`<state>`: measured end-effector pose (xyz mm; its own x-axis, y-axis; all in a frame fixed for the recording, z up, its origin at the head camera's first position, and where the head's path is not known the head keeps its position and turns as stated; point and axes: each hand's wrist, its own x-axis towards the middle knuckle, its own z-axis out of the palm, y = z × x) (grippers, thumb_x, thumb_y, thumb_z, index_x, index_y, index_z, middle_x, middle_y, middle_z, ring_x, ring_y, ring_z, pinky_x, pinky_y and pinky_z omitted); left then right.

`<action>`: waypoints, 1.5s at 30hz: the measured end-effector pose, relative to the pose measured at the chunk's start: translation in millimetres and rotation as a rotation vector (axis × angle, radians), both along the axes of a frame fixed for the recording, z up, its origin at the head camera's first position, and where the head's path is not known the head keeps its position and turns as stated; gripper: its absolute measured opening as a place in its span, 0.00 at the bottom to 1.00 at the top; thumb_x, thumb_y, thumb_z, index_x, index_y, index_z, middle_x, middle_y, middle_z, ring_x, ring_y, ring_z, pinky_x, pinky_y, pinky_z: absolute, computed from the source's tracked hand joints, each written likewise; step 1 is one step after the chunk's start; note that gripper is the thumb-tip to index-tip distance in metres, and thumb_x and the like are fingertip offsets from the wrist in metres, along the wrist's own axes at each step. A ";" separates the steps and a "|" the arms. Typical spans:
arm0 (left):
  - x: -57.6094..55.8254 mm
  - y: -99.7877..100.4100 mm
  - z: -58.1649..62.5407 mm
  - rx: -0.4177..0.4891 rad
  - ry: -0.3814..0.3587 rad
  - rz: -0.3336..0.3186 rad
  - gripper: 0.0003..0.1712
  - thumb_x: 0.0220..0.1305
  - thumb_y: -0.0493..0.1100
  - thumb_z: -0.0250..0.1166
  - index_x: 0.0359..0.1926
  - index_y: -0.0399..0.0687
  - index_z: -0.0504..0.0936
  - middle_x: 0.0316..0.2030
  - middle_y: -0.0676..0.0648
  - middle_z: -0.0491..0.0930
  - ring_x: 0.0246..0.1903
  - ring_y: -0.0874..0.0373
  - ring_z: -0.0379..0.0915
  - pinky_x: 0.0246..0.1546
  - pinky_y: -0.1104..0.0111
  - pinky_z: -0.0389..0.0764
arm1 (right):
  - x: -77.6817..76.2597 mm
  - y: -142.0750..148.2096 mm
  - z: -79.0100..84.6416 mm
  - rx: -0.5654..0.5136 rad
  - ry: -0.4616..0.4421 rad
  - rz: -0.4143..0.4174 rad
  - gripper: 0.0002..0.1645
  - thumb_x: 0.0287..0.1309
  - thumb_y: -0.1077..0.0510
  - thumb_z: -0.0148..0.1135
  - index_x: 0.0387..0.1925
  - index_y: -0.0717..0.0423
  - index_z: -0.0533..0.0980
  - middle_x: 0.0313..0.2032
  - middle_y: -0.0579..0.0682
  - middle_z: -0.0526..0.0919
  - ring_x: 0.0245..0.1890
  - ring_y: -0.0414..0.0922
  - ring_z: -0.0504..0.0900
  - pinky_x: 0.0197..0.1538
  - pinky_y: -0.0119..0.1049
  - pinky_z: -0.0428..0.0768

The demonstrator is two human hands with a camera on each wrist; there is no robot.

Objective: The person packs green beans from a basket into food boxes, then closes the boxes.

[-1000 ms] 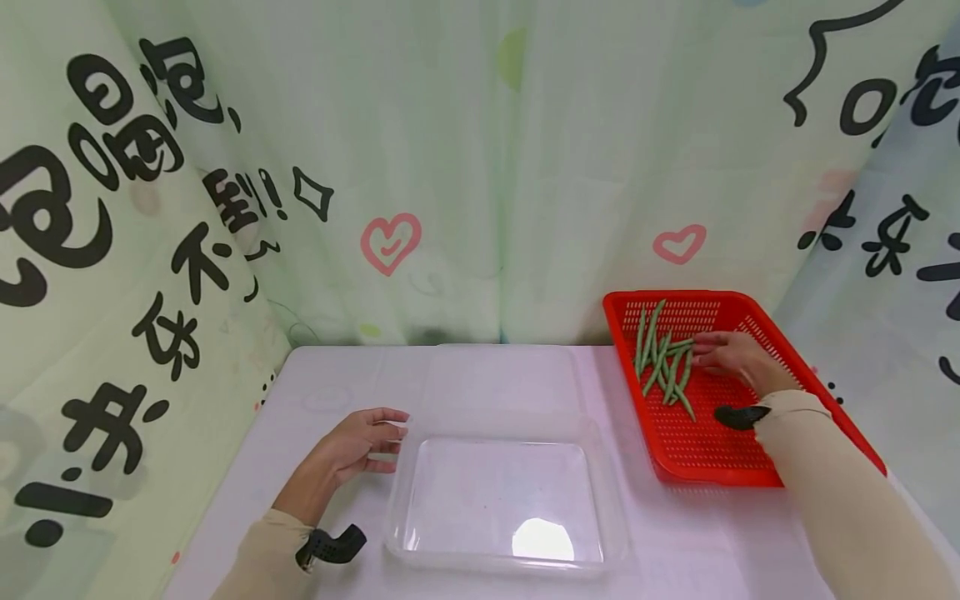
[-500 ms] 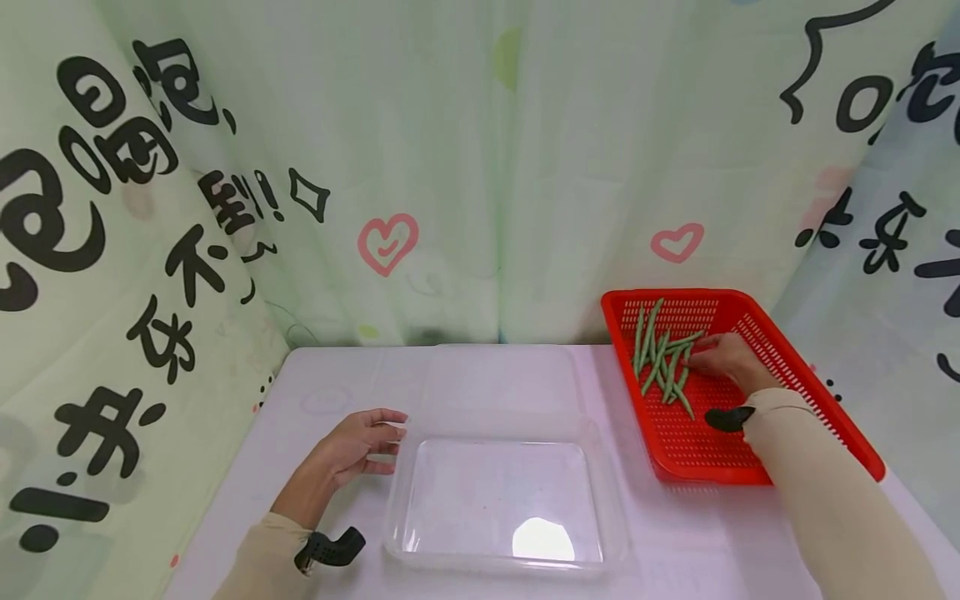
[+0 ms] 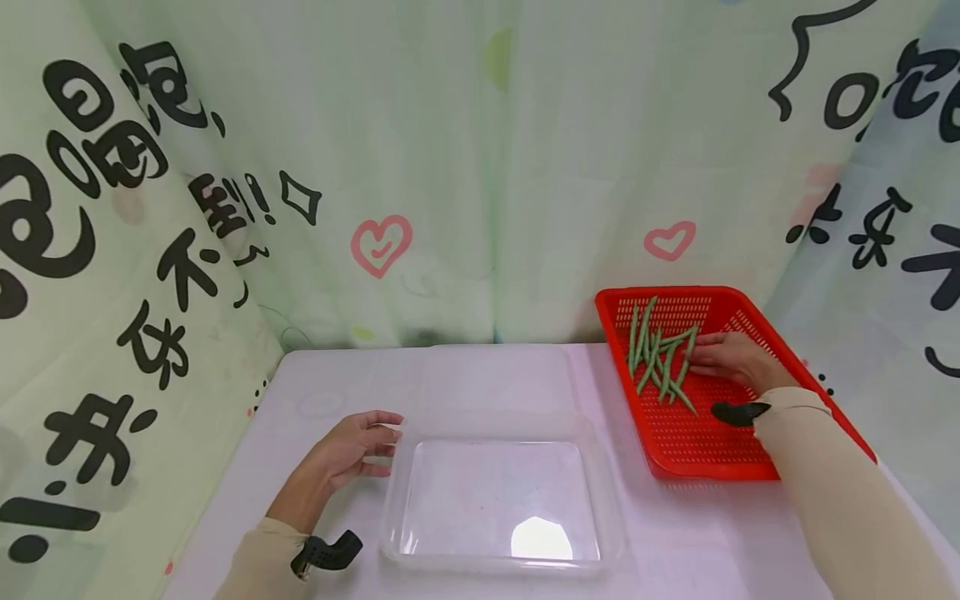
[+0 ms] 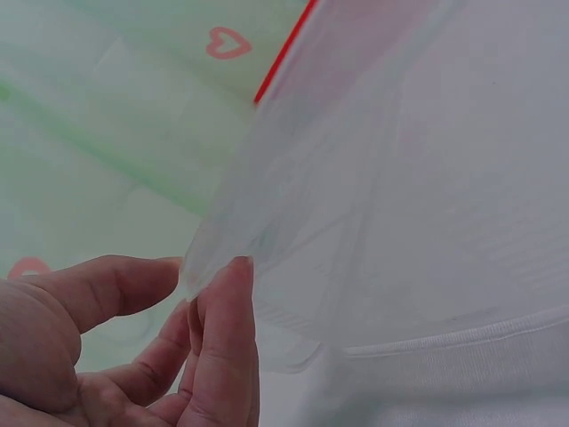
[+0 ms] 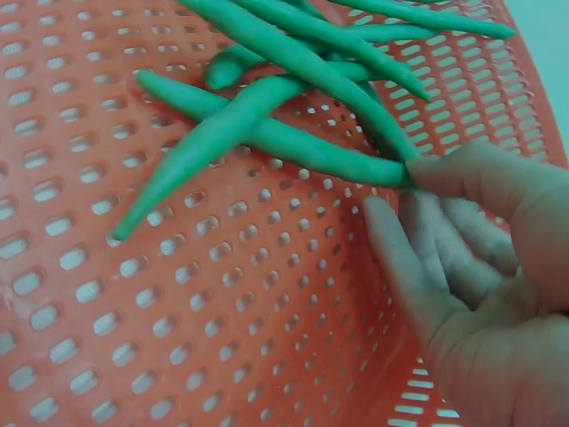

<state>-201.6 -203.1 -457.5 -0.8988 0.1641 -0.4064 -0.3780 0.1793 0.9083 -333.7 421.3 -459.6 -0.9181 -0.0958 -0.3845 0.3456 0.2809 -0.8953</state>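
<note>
My left hand (image 3: pixel 352 454) is at the left edge of a clear plastic box (image 3: pixel 502 560), with thumb and fingertips on either side of its rim (image 4: pixel 213 236) in the left wrist view. Inside the red basket (image 3: pixel 720 454), my right hand (image 3: pixel 731 362) is at the right side of several green beans (image 3: pixel 651 354). The right wrist view shows thumb and fingertips at the end of one green bean (image 5: pixel 329 160), pinching it. Other beans lie crossed over it on the perforated floor. The palm side of the right hand is partly hidden in the head view.
The basket stands at the right back of a white-covered table (image 3: pixel 337 379), right of the box. A printed curtain (image 3: pixel 450 167) rises behind the table and at both sides. Each wrist wears a black strap-like piece (image 3: pixel 326 550).
My right hand has shifted slightly among the beans, and beans near its fingertips have changed angle. My left hand stays at the box. The head view has turned slightly right.
</note>
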 end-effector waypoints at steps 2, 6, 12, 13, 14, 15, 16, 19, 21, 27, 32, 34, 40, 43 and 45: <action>0.7 -0.5 -0.2 0.007 0.001 0.002 0.25 0.69 0.39 0.63 0.64 0.35 0.73 0.47 0.41 0.78 0.41 0.50 0.76 0.38 0.60 0.85 | -1.3 1.7 0.8 -0.026 0.018 0.019 0.42 0.75 0.58 0.54 0.76 0.73 0.46 0.42 0.39 0.84 0.42 0.37 0.86 0.57 0.45 0.81; 0.9 -1.4 -0.3 0.013 -0.001 0.001 0.25 0.69 0.39 0.63 0.64 0.35 0.72 0.46 0.42 0.78 0.41 0.51 0.76 0.37 0.61 0.85 | -3.7 1.8 2.0 -0.058 0.064 0.049 0.43 0.76 0.55 0.53 0.78 0.67 0.44 0.44 0.35 0.83 0.44 0.34 0.85 0.57 0.43 0.81; 2.6 -0.8 -0.3 0.012 0.001 -0.001 0.25 0.69 0.39 0.63 0.64 0.34 0.72 0.46 0.42 0.79 0.41 0.51 0.76 0.37 0.60 0.85 | -3.8 1.7 1.6 -0.212 0.043 0.061 0.43 0.77 0.57 0.50 0.81 0.59 0.40 0.46 0.35 0.86 0.49 0.37 0.85 0.53 0.40 0.84; 3.0 -0.6 -0.5 0.010 0.003 0.000 0.25 0.69 0.39 0.63 0.64 0.35 0.72 0.46 0.42 0.79 0.41 0.51 0.76 0.37 0.60 0.85 | -3.5 1.5 1.4 -0.250 0.038 0.062 0.43 0.77 0.58 0.50 0.81 0.58 0.40 0.47 0.37 0.86 0.50 0.38 0.85 0.52 0.40 0.84; 3.3 -0.3 -0.6 0.010 0.002 0.002 0.25 0.69 0.39 0.63 0.64 0.35 0.73 0.46 0.42 0.79 0.41 0.51 0.76 0.37 0.60 0.85 | -3.3 1.5 1.0 -0.283 0.036 0.067 0.42 0.77 0.59 0.50 0.81 0.56 0.42 0.47 0.38 0.87 0.51 0.39 0.86 0.52 0.41 0.84; 3.6 0.0 -0.6 0.008 0.003 0.004 0.25 0.69 0.39 0.63 0.64 0.35 0.73 0.46 0.42 0.79 0.41 0.50 0.76 0.37 0.60 0.85 | -3.3 1.6 0.5 -0.317 0.037 0.074 0.40 0.77 0.61 0.49 0.81 0.55 0.43 0.48 0.39 0.87 0.51 0.40 0.86 0.52 0.41 0.84; 4.0 0.4 -0.4 0.008 0.002 0.007 0.24 0.69 0.39 0.63 0.63 0.35 0.73 0.46 0.42 0.79 0.41 0.50 0.76 0.37 0.59 0.85 | -3.4 1.6 0.1 -0.343 0.042 0.087 0.40 0.77 0.62 0.49 0.81 0.54 0.45 0.49 0.40 0.87 0.52 0.41 0.86 0.52 0.42 0.84; 4.3 0.8 0.0 0.006 0.004 0.008 0.24 0.69 0.39 0.63 0.63 0.35 0.73 0.45 0.42 0.79 0.41 0.50 0.76 0.37 0.60 0.85 | -3.3 1.2 -0.1 -0.375 0.064 0.116 0.37 0.76 0.65 0.49 0.80 0.52 0.51 0.51 0.40 0.86 0.54 0.43 0.85 0.54 0.43 0.84; 4.2 0.8 0.2 0.008 0.005 0.007 0.24 0.69 0.39 0.63 0.64 0.35 0.73 0.45 0.42 0.79 0.41 0.51 0.76 0.37 0.60 0.85 | -3.6 0.8 0.1 -0.356 0.082 0.133 0.36 0.75 0.65 0.50 0.79 0.51 0.54 0.52 0.39 0.85 0.55 0.43 0.84 0.55 0.43 0.83; 3.4 0.2 0.5 0.018 0.004 0.002 0.25 0.69 0.38 0.63 0.64 0.35 0.73 0.45 0.43 0.79 0.41 0.51 0.76 0.36 0.61 0.85 | -6.2 0.2 1.7 -0.280 0.119 0.167 0.38 0.73 0.65 0.53 0.79 0.55 0.52 0.53 0.37 0.85 0.57 0.42 0.83 0.55 0.41 0.83; 3.7 0.1 1.7 0.020 0.001 0.001 0.26 0.69 0.39 0.64 0.64 0.35 0.72 0.45 0.42 0.79 0.41 0.51 0.76 0.36 0.61 0.85 | -6.4 -0.6 4.0 -0.201 0.159 0.209 0.41 0.73 0.65 0.55 0.79 0.61 0.49 0.53 0.37 0.84 0.57 0.41 0.83 0.57 0.41 0.82; 3.7 0.1 2.1 0.023 0.002 0.002 0.26 0.69 0.39 0.64 0.64 0.35 0.72 0.45 0.42 0.79 0.41 0.51 0.76 0.36 0.61 0.85 | -5.8 -0.7 5.0 -0.175 0.169 0.209 0.41 0.72 0.64 0.56 0.79 0.61 0.49 0.52 0.37 0.84 0.57 0.41 0.83 0.56 0.40 0.82; 2.6 0.0 1.3 0.017 0.004 0.007 0.25 0.68 0.38 0.64 0.63 0.35 0.73 0.46 0.41 0.79 0.40 0.51 0.76 0.36 0.62 0.85 | -2.7 -3.3 10.4 -0.151 0.206 0.213 0.38 0.72 0.64 0.56 0.77 0.62 0.53 0.51 0.40 0.84 0.55 0.43 0.83 0.54 0.38 0.83; 1.8 0.3 0.7 0.014 0.001 0.012 0.24 0.69 0.38 0.63 0.63 0.36 0.74 0.46 0.40 0.79 0.40 0.51 0.76 0.36 0.61 0.85 | -0.8 -5.9 15.2 -0.137 0.228 0.215 0.36 0.72 0.63 0.56 0.76 0.62 0.56 0.51 0.42 0.84 0.54 0.44 0.83 0.54 0.38 0.83; 1.7 0.5 0.7 0.012 0.000 0.014 0.24 0.69 0.38 0.63 0.63 0.36 0.74 0.47 0.40 0.78 0.40 0.51 0.76 0.36 0.61 0.85 | 0.6 -6.9 18.3 -0.130 0.234 0.205 0.34 0.72 0.63 0.57 0.75 0.61 0.59 0.52 0.44 0.84 0.53 0.44 0.83 0.53 0.38 0.83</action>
<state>-200.0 -202.6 -456.8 -0.9009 0.1567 -0.4047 -0.3806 0.1629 0.9103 -333.1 414.4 -441.3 -0.9365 -0.3224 -0.1383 0.0747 0.2018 -0.9766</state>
